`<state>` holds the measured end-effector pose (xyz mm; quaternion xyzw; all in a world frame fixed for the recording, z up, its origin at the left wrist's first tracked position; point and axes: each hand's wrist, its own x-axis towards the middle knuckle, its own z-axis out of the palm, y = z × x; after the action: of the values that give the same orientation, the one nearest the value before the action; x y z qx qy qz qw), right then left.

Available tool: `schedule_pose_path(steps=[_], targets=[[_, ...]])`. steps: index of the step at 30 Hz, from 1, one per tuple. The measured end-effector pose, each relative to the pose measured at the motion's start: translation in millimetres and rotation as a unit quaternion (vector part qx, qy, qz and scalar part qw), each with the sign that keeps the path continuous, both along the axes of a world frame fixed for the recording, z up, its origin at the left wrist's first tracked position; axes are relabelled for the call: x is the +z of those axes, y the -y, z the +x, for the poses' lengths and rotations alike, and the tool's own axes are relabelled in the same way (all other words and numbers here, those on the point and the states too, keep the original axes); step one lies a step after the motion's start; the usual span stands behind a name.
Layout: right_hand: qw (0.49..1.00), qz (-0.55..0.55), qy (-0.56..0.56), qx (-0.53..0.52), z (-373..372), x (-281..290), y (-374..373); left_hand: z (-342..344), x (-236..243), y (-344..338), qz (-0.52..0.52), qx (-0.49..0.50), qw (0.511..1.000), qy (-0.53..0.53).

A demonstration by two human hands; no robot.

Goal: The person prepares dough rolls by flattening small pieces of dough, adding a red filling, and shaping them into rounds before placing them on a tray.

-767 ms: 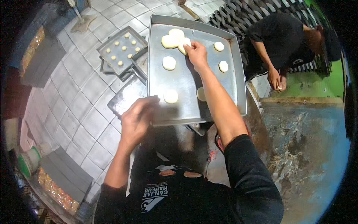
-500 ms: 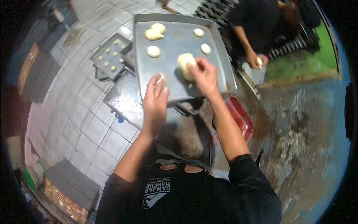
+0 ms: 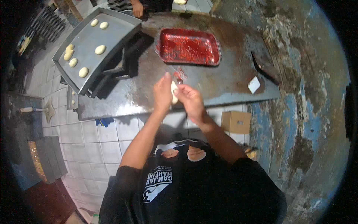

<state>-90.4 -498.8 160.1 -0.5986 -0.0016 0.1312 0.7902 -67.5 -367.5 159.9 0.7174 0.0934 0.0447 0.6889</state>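
Over the near edge of the metal table (image 3: pixel 141 93), my two hands meet around one pale piece of dough (image 3: pixel 174 98). My left hand (image 3: pixel 162 93) is closed along its left side, fingers pointing away from me. From the right, my right hand (image 3: pixel 191 100) pinches the dough with thumb and fingers. Just beyond the fingertips is a small dark, spoon-like thing with red smears (image 3: pixel 179 79); whether a hand touches it I cannot tell. Farther off sits a red-coated rectangular pan (image 3: pixel 190 61) with red paste inside.
To the left, a grey baking tray (image 3: pixel 80 41) carries several dough balls, raised on a dark support. A white card-like piece (image 3: pixel 254 85) and a dark curved strip (image 3: pixel 263 71) lie on the right. A cardboard box (image 3: pixel 235 122) is below the table edge. Another person's hand (image 3: pixel 137 9) shows at the top.
My view has swung right, so the tray now appears at the left and the red pan in front. Both hands have left the tray and come together on one piece of dough.
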Motion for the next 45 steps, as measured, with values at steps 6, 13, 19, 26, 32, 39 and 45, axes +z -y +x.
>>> schedule_pose_path(steps=[6, 13, 19, 26, 32, 39, 45], targets=[[0.938, -0.312, 0.130, -0.072, -36, -39, 33, -71, -137, -6, -0.057, -0.056, 0.969, -0.232], [0.950, -0.307, 0.055, -0.010, 21, -85, 56, -73, -91, 5, -0.096, -0.126, 0.964, -0.212], [0.701, -0.677, 0.165, 0.153, 66, -182, 67, 7, -58, 1, -0.135, -0.164, 0.970, -0.115], [0.849, -0.509, 0.121, 0.078, 110, -151, 72, 103, -54, -39, 0.000, -0.140, 0.983, -0.118], [0.754, -0.637, 0.162, -0.014, 254, -75, 67, 174, -65, -58, -0.039, -0.138, 0.989, -0.041], [0.710, -0.696, 0.103, 0.024, 305, -149, 49, 220, -62, -59, 0.056, -0.098, 0.991, -0.068], [0.866, -0.497, 0.035, 0.054, 319, -149, 51, 226, -89, -64, 0.071, -0.048, 0.994, -0.072]])
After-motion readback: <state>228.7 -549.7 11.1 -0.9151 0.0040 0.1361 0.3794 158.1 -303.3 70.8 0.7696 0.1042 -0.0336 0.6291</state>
